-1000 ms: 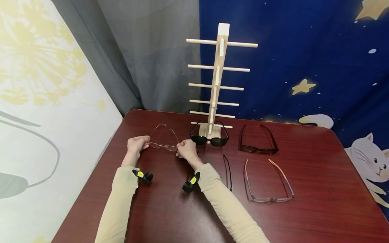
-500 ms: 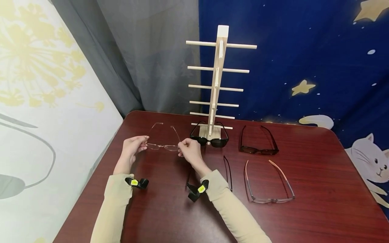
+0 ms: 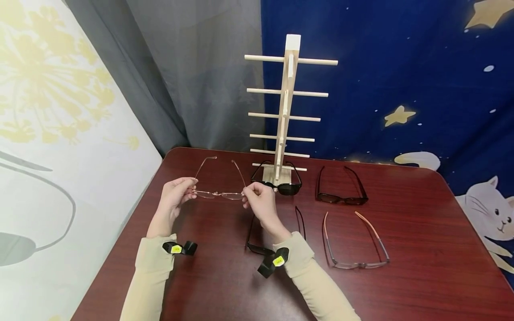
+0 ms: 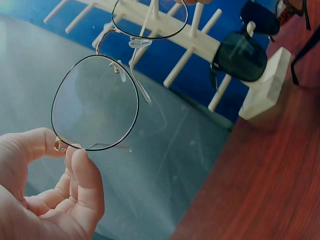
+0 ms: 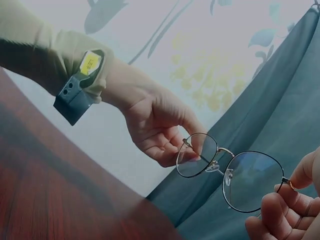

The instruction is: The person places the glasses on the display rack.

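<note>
A pair of thin-rimmed eyeglasses (image 3: 217, 194) is held up off the table, temples unfolded and pointing away. My left hand (image 3: 175, 196) pinches its left hinge; the left wrist view shows thumb and finger on the dark round rim's corner (image 4: 95, 102). At the opposite hinge, my right hand (image 3: 263, 205) pinches the frame too. Just beyond the right hand, black sunglasses (image 3: 289, 189) hang at the lowest peg of a wooden display stand (image 3: 284, 102). A black-framed pair (image 3: 259, 249) lies partly hidden under the right wrist.
On the right of the table (image 3: 421, 223) lie dark brown sunglasses (image 3: 341, 199) and grey glasses with orange temple tips (image 3: 359, 265). A grey curtain (image 3: 201, 80) and a blue starry curtain (image 3: 381, 67) hang behind. The stand's upper pegs stick out to both sides.
The eyeglasses have risen a little and shifted slightly right, still between both hands. My right hand has moved right, uncovering more of the black-framed pair below.
</note>
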`<state>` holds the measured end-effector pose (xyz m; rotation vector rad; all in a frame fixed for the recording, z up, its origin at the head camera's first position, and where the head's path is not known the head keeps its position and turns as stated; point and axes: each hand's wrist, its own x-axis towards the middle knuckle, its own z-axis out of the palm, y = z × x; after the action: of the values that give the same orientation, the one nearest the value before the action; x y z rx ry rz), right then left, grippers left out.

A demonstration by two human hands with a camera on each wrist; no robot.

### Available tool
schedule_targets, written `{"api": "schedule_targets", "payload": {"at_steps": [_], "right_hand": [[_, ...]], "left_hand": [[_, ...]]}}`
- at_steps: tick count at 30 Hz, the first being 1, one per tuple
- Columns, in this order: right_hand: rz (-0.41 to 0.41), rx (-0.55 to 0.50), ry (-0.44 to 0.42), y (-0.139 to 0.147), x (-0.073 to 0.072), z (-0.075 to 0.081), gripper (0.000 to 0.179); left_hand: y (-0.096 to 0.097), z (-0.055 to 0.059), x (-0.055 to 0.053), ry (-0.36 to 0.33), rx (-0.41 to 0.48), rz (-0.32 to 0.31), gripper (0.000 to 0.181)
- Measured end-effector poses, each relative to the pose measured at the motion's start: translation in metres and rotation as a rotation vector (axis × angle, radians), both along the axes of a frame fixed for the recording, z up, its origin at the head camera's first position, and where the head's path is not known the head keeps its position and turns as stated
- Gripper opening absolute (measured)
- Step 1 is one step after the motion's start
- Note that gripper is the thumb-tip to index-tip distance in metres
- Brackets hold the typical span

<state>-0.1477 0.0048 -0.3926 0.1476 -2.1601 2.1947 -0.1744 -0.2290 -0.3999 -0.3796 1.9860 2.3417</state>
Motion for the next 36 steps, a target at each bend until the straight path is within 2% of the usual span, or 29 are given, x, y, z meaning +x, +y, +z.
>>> {"api": "schedule_targets", "payload": {"at_steps": [1,4,7,17,25,28,36], "right_hand": [[0.004,-0.013,-0.003,0.002,0.001,0.002,0.015],[0.009,-0.056,-0.006,0.007,-0.001,-0.006,0.016],[0.002,-0.09,0.003,0.013,0.002,-0.004,0.016],[-0.019,-0.092,0.006,0.037,0.011,0.003,0.016],[-0.056,-0.051,0.06,0.055,0.027,0.029,0.016],[-0.075,-0.036,0.072,0.061,0.031,0.031,0.015],[-0.108,-0.081,0.052,0.079,0.023,0.005,0.015]], "left_hand": [[0.001,0.002,0.001,0.007,0.005,-0.008,0.03],[0.006,0.007,0.004,0.028,0.009,-0.032,0.029],[0.011,0.012,0.008,0.047,0.006,-0.057,0.027],[0.03,0.018,0.011,0.08,0.049,-0.141,0.026],[0.048,0.018,0.01,0.101,0.08,-0.193,0.028],[0.055,0.018,0.009,0.11,0.072,-0.213,0.027],[0.072,0.017,0.004,0.124,0.042,-0.25,0.022]]}}
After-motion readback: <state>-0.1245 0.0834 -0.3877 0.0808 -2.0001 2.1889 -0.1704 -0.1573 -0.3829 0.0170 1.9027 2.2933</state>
